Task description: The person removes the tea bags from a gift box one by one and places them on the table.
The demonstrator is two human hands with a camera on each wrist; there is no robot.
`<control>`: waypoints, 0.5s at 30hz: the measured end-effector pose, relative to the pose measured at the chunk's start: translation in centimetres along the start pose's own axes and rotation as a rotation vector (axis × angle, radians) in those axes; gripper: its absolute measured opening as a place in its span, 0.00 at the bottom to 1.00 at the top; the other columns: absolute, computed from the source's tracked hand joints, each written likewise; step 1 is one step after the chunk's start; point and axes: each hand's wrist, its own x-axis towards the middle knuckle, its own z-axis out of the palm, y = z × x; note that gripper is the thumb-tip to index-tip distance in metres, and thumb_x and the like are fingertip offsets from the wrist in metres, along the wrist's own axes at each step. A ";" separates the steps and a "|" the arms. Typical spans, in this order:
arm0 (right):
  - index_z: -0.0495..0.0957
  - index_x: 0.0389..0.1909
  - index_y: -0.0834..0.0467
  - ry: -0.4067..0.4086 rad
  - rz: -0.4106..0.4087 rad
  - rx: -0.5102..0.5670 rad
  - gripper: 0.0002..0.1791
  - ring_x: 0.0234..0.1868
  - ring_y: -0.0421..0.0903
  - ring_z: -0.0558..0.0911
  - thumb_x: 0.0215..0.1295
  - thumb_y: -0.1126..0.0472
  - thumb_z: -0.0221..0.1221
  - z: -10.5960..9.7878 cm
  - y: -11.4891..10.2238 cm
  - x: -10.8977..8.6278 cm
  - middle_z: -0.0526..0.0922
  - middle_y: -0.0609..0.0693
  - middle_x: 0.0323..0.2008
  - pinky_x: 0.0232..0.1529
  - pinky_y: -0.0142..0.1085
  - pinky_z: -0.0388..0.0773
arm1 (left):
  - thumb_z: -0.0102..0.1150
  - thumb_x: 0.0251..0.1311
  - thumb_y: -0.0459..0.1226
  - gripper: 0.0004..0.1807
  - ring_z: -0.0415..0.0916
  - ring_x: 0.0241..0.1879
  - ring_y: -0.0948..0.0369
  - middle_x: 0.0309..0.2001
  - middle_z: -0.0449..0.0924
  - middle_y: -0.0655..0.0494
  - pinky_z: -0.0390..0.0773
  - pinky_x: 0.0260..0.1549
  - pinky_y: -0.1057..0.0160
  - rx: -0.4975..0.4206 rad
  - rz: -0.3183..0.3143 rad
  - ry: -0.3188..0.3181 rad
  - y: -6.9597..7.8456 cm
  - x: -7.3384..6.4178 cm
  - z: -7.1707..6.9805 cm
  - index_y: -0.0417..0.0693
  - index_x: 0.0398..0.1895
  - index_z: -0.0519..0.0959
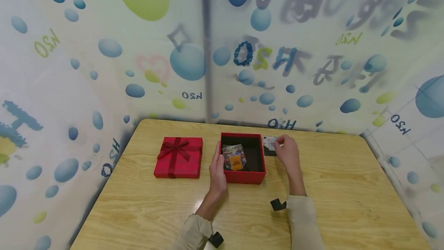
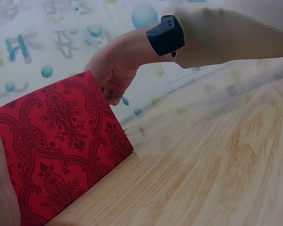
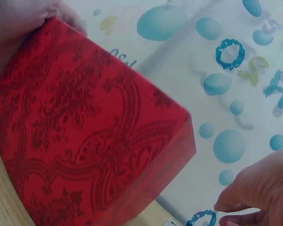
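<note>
A red patterned gift box, lidless with a dark inside, stands on the table. My left hand rests along its left side, fingers straight against the wall. Inside, at the left, lies a clear packet with an orange label. Right of the box is a flat black-and-white packet. Over its right end hovers my right hand, fingers bent downward and thumb near the index finger. In the right wrist view, a gap shows between the thumb and fingers of that hand, with nothing visible in it.
A red lid with a dark red ribbon bow sits left of the box. The wooden table runs back to a printed curtain with bubbles and lettering. Black straps with small devices are on both wrists.
</note>
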 end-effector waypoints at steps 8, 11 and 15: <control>0.78 0.50 0.67 -0.024 -0.027 0.048 0.11 0.42 0.56 0.81 0.76 0.63 0.56 0.3 -1.4 -0.4 0.83 0.65 0.47 0.40 0.45 0.81 | 0.31 0.85 0.41 0.30 0.46 0.82 0.53 0.83 0.52 0.53 0.48 0.76 0.69 -0.013 -0.017 0.004 -0.1 0.1 -0.1 0.41 0.84 0.52; 0.78 0.51 0.66 -0.035 -0.030 0.050 0.11 0.39 0.55 0.81 0.76 0.62 0.57 0.5 -1.9 -0.6 0.83 0.63 0.46 0.37 0.42 0.80 | 0.31 0.85 0.42 0.30 0.47 0.82 0.53 0.83 0.52 0.53 0.48 0.77 0.67 -0.011 -0.019 0.005 0.0 0.1 -0.1 0.41 0.84 0.52; 0.79 0.51 0.65 -0.045 -0.039 0.055 0.11 0.38 0.53 0.80 0.76 0.62 0.57 0.9 -2.4 -0.9 0.83 0.62 0.44 0.36 0.41 0.79 | 0.30 0.85 0.42 0.30 0.47 0.82 0.54 0.83 0.52 0.53 0.48 0.78 0.63 -0.001 -0.021 0.001 -0.1 0.1 0.0 0.44 0.84 0.52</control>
